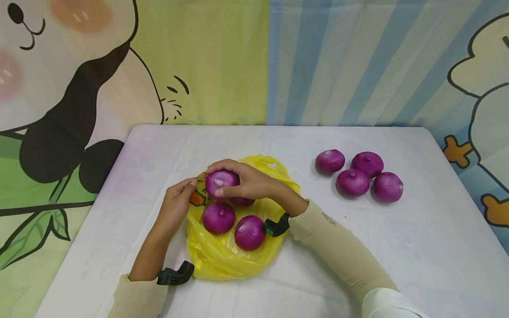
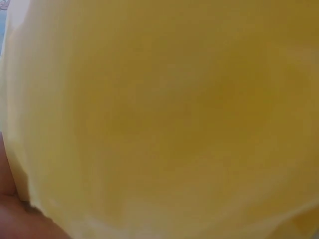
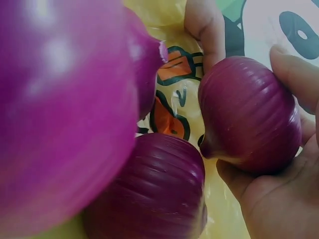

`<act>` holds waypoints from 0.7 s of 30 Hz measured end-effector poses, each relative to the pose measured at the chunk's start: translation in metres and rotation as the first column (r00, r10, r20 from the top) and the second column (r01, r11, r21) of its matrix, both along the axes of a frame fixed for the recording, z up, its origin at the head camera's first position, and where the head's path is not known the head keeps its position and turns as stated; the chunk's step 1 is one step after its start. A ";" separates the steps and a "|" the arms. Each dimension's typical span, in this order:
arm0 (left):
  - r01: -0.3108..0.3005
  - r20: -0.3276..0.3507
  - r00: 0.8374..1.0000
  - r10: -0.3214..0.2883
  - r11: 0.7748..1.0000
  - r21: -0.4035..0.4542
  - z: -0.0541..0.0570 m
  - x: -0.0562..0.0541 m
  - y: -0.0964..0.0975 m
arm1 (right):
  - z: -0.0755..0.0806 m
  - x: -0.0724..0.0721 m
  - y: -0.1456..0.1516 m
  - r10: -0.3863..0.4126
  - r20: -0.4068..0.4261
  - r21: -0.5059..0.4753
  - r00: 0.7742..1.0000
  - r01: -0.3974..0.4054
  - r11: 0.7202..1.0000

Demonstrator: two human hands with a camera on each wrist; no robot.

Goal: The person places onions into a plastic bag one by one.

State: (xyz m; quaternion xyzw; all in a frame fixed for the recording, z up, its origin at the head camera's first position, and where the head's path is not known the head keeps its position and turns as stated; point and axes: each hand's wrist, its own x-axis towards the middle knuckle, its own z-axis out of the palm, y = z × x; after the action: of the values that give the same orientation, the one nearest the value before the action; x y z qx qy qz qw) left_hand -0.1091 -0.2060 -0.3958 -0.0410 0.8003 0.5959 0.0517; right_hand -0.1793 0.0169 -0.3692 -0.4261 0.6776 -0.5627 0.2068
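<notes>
A yellow plastic bag point(image 1: 226, 267) lies spread on the table, its mouth turned upward. My right hand point(image 1: 252, 181) grips a purple onion point(image 1: 218, 179) over the bag's far left part; the right wrist view shows fingers and thumb around this onion point(image 3: 249, 114). At the bag's left edge, my left hand point(image 1: 175, 203) pinches the yellow plastic between thumb and fingers. Three more onions rest in the bag: a front left one point(image 1: 218, 217), a front right one point(image 1: 249, 232) and one point(image 1: 243, 202) partly hidden under the right hand. Yellow plastic point(image 2: 164, 109) fills the left wrist view.
Several purple onions point(image 1: 353, 183) sit grouped on the white table point(image 1: 417, 247) to the right of the bag. Behind the table's far edge hangs a cartoon-printed curtain point(image 1: 207, 62). An orange and black print point(image 3: 174, 64) shows beside the bagged onions.
</notes>
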 end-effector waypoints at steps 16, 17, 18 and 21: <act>-0.007 -0.013 1.000 0.007 1.000 0.026 0.004 0.001 -0.001 | -0.007 0.001 0.000 0.006 0.045 0.016 0.999 -0.007 1.000; -0.007 -0.011 1.000 0.007 1.000 0.031 0.004 0.001 -0.001 | -0.007 0.001 0.001 0.006 0.044 0.015 0.999 -0.006 1.000; -0.004 -0.009 1.000 0.005 0.999 0.035 0.004 0.001 -0.001 | -0.007 0.001 0.001 0.004 0.042 0.016 0.999 -0.005 1.000; 0.000 -0.004 1.000 0.000 0.999 0.048 0.005 0.001 -0.001 | -0.008 0.001 0.002 -0.003 0.035 0.021 0.999 0.003 1.000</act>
State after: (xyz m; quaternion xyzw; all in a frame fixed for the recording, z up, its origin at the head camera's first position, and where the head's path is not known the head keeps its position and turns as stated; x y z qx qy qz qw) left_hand -0.1076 -0.2071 -0.3906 -0.0384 0.7860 0.6150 0.0509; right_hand -0.1782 0.0187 -0.3772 -0.4128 0.6803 -0.5634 0.2223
